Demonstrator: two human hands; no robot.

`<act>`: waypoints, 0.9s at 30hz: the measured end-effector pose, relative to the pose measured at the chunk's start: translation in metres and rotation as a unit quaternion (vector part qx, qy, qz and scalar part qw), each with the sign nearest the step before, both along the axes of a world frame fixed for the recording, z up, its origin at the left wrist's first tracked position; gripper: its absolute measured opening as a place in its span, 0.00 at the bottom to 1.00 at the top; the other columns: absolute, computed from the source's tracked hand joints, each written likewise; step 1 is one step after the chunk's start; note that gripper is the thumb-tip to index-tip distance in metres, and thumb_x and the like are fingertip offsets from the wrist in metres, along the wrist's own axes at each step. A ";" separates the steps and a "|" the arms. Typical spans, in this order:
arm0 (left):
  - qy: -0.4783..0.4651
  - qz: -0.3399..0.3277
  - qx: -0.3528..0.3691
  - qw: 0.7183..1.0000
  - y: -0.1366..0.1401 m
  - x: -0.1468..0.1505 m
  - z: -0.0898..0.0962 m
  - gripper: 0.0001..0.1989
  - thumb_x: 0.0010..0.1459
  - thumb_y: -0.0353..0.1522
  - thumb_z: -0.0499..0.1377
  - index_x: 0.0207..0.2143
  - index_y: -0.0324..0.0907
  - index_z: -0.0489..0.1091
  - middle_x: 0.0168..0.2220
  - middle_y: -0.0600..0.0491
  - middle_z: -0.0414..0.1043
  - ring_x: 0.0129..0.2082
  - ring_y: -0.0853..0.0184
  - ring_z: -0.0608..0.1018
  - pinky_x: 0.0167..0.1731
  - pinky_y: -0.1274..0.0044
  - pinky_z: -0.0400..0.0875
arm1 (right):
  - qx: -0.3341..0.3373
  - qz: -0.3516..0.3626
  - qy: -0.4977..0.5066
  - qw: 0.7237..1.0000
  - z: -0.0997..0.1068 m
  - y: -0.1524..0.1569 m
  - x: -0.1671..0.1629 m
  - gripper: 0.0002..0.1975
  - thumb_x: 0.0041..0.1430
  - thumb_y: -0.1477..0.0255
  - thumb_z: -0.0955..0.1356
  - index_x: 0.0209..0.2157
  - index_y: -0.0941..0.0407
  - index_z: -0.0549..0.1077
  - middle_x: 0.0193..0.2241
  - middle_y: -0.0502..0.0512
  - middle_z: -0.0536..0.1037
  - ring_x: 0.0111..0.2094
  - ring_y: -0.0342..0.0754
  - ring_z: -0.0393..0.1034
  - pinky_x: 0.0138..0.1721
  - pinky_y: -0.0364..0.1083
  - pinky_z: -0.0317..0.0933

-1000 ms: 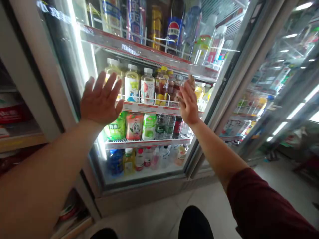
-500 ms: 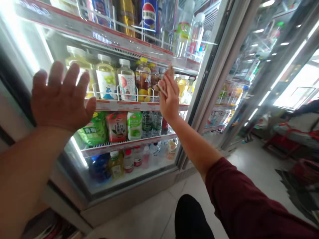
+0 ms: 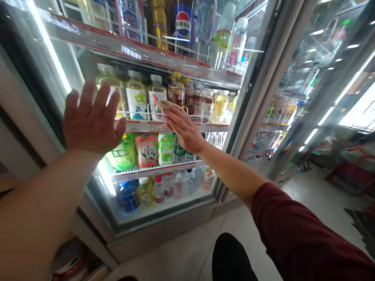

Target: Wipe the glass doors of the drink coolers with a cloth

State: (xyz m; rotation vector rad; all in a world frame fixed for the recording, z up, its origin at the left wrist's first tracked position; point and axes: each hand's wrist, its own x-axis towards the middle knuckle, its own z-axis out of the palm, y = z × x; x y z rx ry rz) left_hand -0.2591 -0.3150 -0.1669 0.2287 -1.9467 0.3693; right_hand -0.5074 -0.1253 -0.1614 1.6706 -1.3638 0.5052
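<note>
Both hands (image 3: 90, 121) (image 3: 183, 128) press flat against the cooler door (image 3: 187, 210).

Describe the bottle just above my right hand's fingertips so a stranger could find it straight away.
Start at the glass fridge door and find the shelf with the red price strip. The bottle is third from the left, by the right hand. It alone has a white label with pink fruit; its left neighbour shows green grapes.
</note>
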 end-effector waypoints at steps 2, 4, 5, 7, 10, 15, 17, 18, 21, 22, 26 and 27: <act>-0.002 0.006 -0.005 1.000 -0.001 0.000 -0.001 0.44 0.68 0.46 0.58 0.80 0.54 0.43 0.80 0.56 0.40 0.81 0.50 0.43 0.77 0.46 0.37 | 0.013 0.037 0.002 0.999 0.015 0.001 -0.007 0.26 0.81 0.66 0.54 0.73 0.50 0.64 0.71 0.54 0.70 0.79 0.46 0.49 0.80 0.57 0.46; -0.005 0.013 -0.005 1.000 -0.001 0.001 -0.001 0.42 0.69 0.44 0.56 0.80 0.53 0.42 0.80 0.55 0.39 0.81 0.51 0.42 0.77 0.46 0.37 | -0.038 0.072 -0.041 0.996 0.043 -0.005 -0.023 0.27 0.81 0.65 0.53 0.75 0.49 0.60 0.73 0.55 0.67 0.80 0.48 0.47 0.80 0.60 0.47; -0.004 0.016 -0.006 1.000 -0.001 0.001 -0.001 0.41 0.70 0.44 0.56 0.80 0.53 0.42 0.80 0.55 0.39 0.81 0.52 0.42 0.77 0.46 0.37 | -0.068 0.089 -0.067 0.991 0.057 -0.010 -0.030 0.27 0.81 0.64 0.53 0.76 0.48 0.57 0.74 0.54 0.64 0.80 0.50 0.44 0.80 0.61 0.47; -0.004 0.018 -0.012 1.000 0.000 0.001 -0.001 0.40 0.72 0.43 0.54 0.80 0.53 0.41 0.80 0.55 0.39 0.81 0.53 0.42 0.77 0.46 0.37 | -0.111 0.117 -0.108 0.981 0.073 -0.023 -0.035 0.28 0.81 0.63 0.53 0.77 0.46 0.53 0.76 0.53 0.59 0.81 0.53 0.39 0.79 0.63 0.46; -0.008 0.017 -0.011 1.000 0.000 0.001 -0.001 0.39 0.73 0.43 0.53 0.80 0.53 0.41 0.80 0.55 0.39 0.81 0.53 0.42 0.77 0.47 0.37 | -0.123 0.109 -0.120 0.979 0.062 -0.035 -0.016 0.28 0.81 0.65 0.52 0.76 0.49 0.57 0.75 0.56 0.61 0.81 0.54 0.38 0.80 0.65 0.42; -0.010 0.023 0.001 1.000 0.002 0.002 0.000 0.37 0.74 0.45 0.52 0.80 0.52 0.43 0.80 0.54 0.40 0.81 0.52 0.41 0.77 0.45 0.36 | -0.045 0.056 -0.021 0.997 0.046 -0.030 0.012 0.26 0.80 0.70 0.53 0.73 0.50 0.63 0.74 0.53 0.65 0.80 0.47 0.45 0.81 0.55 0.44; -0.009 0.021 0.013 1.000 0.004 0.002 0.001 0.36 0.74 0.46 0.50 0.79 0.49 0.46 0.80 0.52 0.42 0.81 0.52 0.42 0.77 0.45 0.36 | -0.101 0.074 -0.048 0.991 0.063 -0.028 0.002 0.28 0.80 0.70 0.50 0.75 0.48 0.57 0.76 0.50 0.61 0.80 0.45 0.44 0.80 0.53 0.46; -0.013 0.020 0.019 1.000 0.006 0.003 0.002 0.36 0.74 0.47 0.50 0.79 0.47 0.48 0.80 0.49 0.43 0.81 0.51 0.43 0.77 0.44 0.36 | -0.142 0.079 -0.073 0.984 0.071 -0.030 -0.004 0.28 0.80 0.70 0.49 0.76 0.47 0.55 0.77 0.50 0.59 0.80 0.44 0.43 0.80 0.52 0.47; -0.029 0.015 0.029 0.999 0.009 0.004 0.003 0.38 0.75 0.48 0.49 0.77 0.39 0.48 0.79 0.40 0.42 0.80 0.47 0.41 0.72 0.41 0.37 | -0.205 0.059 -0.107 0.971 0.074 -0.037 -0.009 0.29 0.80 0.70 0.49 0.76 0.50 0.56 0.76 0.52 0.59 0.80 0.44 0.39 0.80 0.52 0.44; -0.030 0.015 0.030 0.999 0.009 0.004 0.004 0.38 0.74 0.49 0.49 0.77 0.39 0.47 0.79 0.39 0.42 0.80 0.47 0.41 0.72 0.41 0.36 | -0.189 0.046 -0.097 0.976 0.065 -0.039 -0.005 0.28 0.80 0.70 0.50 0.76 0.50 0.57 0.76 0.53 0.61 0.81 0.46 0.39 0.81 0.54 0.42; -0.014 0.022 0.041 0.999 0.008 0.002 0.003 0.40 0.71 0.52 0.51 0.78 0.44 0.50 0.79 0.46 0.44 0.80 0.47 0.43 0.77 0.44 0.34 | -0.034 0.024 -0.008 0.999 0.022 -0.032 0.016 0.26 0.81 0.66 0.54 0.76 0.50 0.57 0.74 0.53 0.64 0.80 0.50 0.43 0.80 0.64 0.42; -0.015 0.018 0.048 0.999 0.007 0.002 0.003 0.41 0.71 0.53 0.51 0.78 0.43 0.51 0.79 0.46 0.44 0.80 0.47 0.42 0.76 0.44 0.33 | -0.019 0.028 -0.001 0.999 0.020 -0.028 0.015 0.26 0.81 0.66 0.54 0.76 0.50 0.56 0.74 0.53 0.64 0.80 0.50 0.44 0.79 0.64 0.42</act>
